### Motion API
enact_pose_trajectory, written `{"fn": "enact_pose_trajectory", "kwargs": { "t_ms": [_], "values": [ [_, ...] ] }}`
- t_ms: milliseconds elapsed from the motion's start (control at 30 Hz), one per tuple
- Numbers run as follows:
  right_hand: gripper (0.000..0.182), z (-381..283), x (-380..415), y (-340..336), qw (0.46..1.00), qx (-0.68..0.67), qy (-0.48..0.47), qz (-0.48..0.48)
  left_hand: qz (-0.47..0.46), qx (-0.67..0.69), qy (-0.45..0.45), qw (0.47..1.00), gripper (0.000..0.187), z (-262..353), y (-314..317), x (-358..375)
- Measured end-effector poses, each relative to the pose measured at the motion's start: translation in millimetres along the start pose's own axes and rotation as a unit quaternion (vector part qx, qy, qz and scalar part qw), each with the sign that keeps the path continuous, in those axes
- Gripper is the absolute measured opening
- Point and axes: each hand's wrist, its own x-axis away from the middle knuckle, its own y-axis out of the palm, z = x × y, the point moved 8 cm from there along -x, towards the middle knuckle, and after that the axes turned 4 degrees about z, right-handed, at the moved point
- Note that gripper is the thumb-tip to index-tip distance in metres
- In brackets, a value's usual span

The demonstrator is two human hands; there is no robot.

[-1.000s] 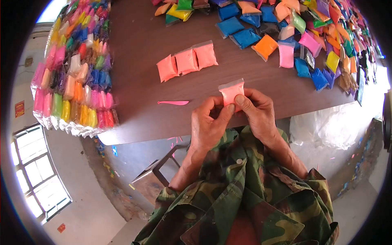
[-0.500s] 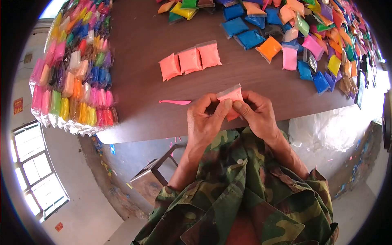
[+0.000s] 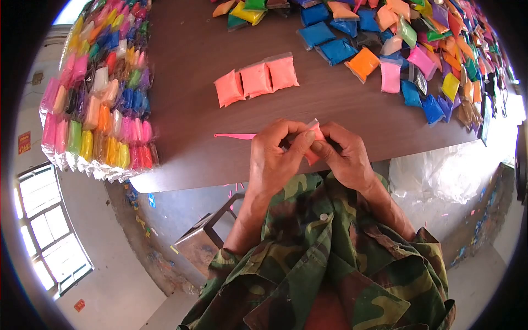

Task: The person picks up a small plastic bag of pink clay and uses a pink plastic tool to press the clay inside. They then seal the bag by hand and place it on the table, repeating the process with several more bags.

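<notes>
My left hand and my right hand pinch a small coral-pink packet between thumbs and fingers, just above the table's near edge. Much of this packet is hidden by my fingers; it looks turned partly edge-on. Beyond my hands, three coral-pink packets of the same look lie side by side, touching. A pink plastic knife-like tool lies flat beside my left hand, its right end covered by that hand.
Rows of colourful filled packets stand at the table's left. A loose heap of mixed-colour packets covers the far right of the brown table. Below the table are a stool and clear plastic sheeting.
The packet in my hands has turned, so its broad face shows less now. My fingers have closed further over it, and my left hand covers more of the pink tool.
</notes>
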Motion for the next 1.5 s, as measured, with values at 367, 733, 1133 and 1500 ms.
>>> {"fn": "enact_pose_trajectory", "kwargs": {
  "t_ms": [367, 733, 1133, 1500],
  "values": [
    [0.019, -5.6, -0.4, -3.9, 1.0, 0.023, -0.002, -0.022, -0.033, 0.016, 0.014, 0.999, 0.016, -2.2, 8.4, -1.2],
    [0.034, 6.2, 11.4, -5.0, 0.981, -0.122, 0.131, -0.07, 0.008, 0.041, 0.003, 0.999, 0.02, -3.6, 0.5, 1.1],
    [0.042, 14.8, 18.2, -0.7, 0.973, -0.185, 0.135, -0.029, -0.014, 0.015, -0.024, 1.0, 0.026, -9.1, -0.1, 1.7],
    [0.032, 16.1, 17.9, -1.2, 0.977, -0.173, 0.127, -0.012, -0.061, 0.033, -0.034, 0.997, 0.023, -10.8, 11.1, 6.9]
  ]
}}
